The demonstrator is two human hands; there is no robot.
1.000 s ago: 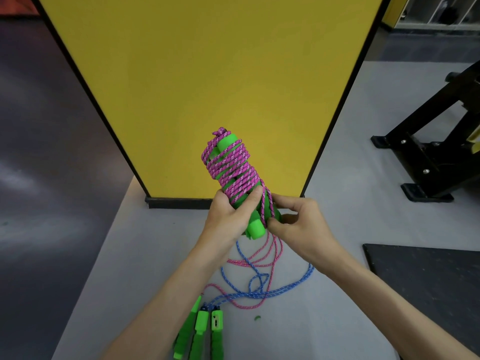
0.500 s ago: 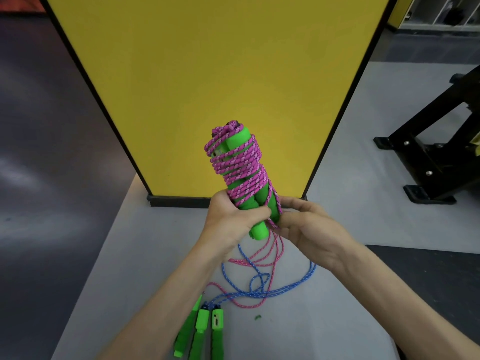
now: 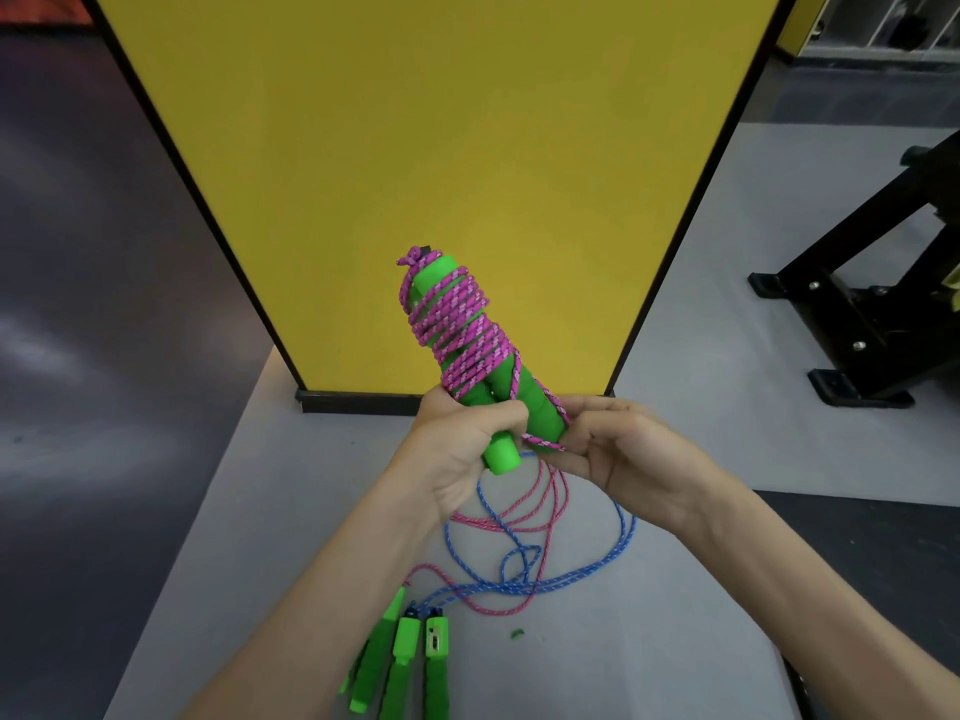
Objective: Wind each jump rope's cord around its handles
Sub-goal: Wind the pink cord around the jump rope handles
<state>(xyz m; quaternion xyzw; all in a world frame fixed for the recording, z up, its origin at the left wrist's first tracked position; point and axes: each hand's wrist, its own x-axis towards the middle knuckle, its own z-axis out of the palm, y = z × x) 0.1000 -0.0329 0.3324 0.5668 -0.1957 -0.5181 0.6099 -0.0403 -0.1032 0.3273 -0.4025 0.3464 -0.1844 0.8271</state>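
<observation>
Winding step on the purple rope, and it looks well along. Two green handles [image 3: 535,407] are held together in the air over the gray floor [image 3: 675,641], tilted up and away, and the purple cord [image 3: 462,330] is stacked in lots of turns around their upper half. The left grip [image 3: 457,449] is clenched around the lower part of the handles. The right grip [image 3: 623,454] is pinched on the cord just beside the bottom end, where a strand is crossed over the green. What's probably called for next: the hanging slack gets pulled taut and laid around the bare lower half, or tucked under a turn, with the bundle clamped so nothing already wound slips. Counts: two handles in the held bundle, and one wound rope. On the floor, three loose handles [image 3: 400,662] can be made out for sure, and a fourth may be hidden by the forearm. One blue cord [image 3: 618,553] and one pink cord [image 3: 498,610] are tangled there, unwound. Whether any pink loops belong to the held rope's tail can't be told.
</observation>
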